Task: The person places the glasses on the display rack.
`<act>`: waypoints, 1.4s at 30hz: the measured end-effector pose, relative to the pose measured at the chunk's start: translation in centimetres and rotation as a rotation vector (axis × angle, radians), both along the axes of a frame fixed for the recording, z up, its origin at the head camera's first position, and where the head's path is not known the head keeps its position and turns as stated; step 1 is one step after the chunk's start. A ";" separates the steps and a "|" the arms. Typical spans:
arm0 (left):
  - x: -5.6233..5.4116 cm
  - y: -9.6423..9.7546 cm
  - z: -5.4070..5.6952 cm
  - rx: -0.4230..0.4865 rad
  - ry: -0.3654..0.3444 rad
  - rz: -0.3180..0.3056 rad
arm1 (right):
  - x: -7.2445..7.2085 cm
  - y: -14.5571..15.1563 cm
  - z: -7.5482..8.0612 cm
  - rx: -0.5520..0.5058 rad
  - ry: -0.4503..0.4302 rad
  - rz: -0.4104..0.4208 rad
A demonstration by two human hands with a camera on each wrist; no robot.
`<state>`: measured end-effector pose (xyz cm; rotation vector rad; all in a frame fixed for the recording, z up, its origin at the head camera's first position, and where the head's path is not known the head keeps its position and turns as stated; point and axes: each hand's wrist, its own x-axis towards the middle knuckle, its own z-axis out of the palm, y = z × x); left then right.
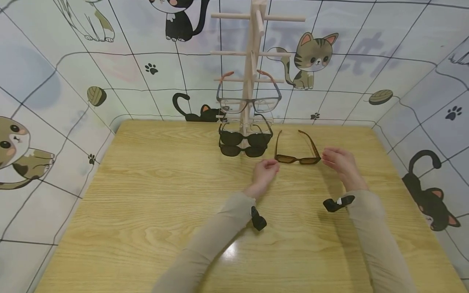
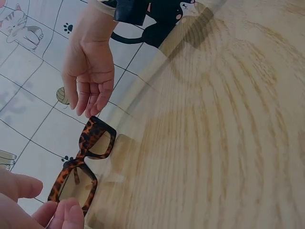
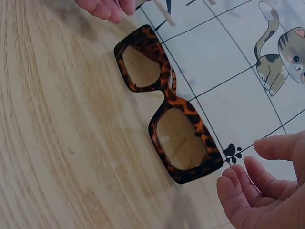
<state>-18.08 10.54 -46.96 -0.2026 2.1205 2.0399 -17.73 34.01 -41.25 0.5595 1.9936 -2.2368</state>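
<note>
A pair of tortoiseshell sunglasses (image 1: 297,160) with brown lenses (image 3: 181,138) rests on the table, temples unfolded and pointing back. My left hand (image 1: 264,175) is beside their left corner, fingers loosely bent. In the left wrist view its fingertips (image 2: 71,214) overlap the frame, but the right wrist view shows a small gap there. Beside the right corner is my right hand (image 1: 342,165), thumb and fingers (image 3: 233,191) apart with nothing between them. Whether a fingertip brushes that corner, I cannot tell.
Behind the sunglasses rises a wooden display stand (image 1: 253,40) with crossbars. Clear-lens glasses (image 1: 249,105) hang on it, with dark sunglasses (image 1: 243,151) lower down. The wooden table (image 1: 146,195) meets cat-patterned walls (image 1: 139,93) at the back and sides.
</note>
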 end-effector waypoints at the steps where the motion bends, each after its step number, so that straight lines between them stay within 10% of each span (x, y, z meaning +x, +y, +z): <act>1: 0.0 0.1 -0.2 -0.018 -0.011 0.008 | -0.1 0.1 -0.2 0.006 -0.007 -0.001; 23: -1.6 1.3 0.4 -0.096 -0.048 0.051 | -2.1 0.6 -2.0 0.233 -0.118 0.123; 42: -1.8 1.8 0.1 -0.076 -0.100 0.047 | -0.8 1.9 -3.0 0.065 -0.152 0.053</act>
